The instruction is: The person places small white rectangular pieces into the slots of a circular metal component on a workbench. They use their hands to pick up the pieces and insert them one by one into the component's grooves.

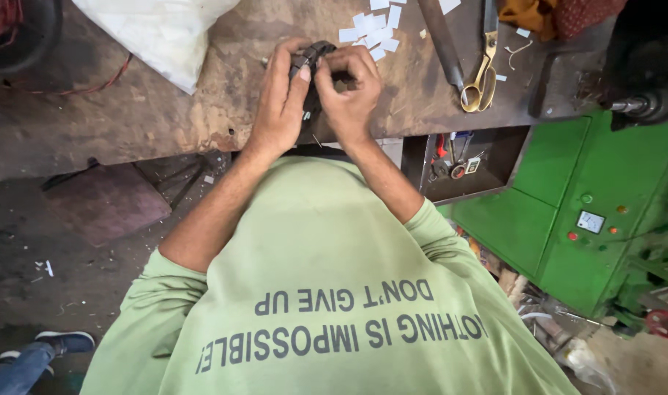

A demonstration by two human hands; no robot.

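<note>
Nearest the camera: light green long-sleeved shirt (327,292), sleeves pushed up the forearms. At lower left, on the floor, a dark blue shoe (65,341) and a jeans leg of another person.

Above the near edge of the wooden workbench (166,102): left hand (279,102) and right hand (348,91), raised together and touching. Both closed around a small dark ribbed part (313,55); left thumb pressed on its side, right fingers curled over its top. Part held just above the bench, near the middle of the near edge; lower portion hidden behind the hands.

Right of the bench: green machine cabinet (568,212) with buttons and a small meter.

Farther in, toward the far edge: small white paper slips (374,29) scattered just beyond the hands. To their right, yellow-handled scissors (482,77) beside a dark metal rod (442,40). At the far left corner, a white plastic bag (158,33).
</note>
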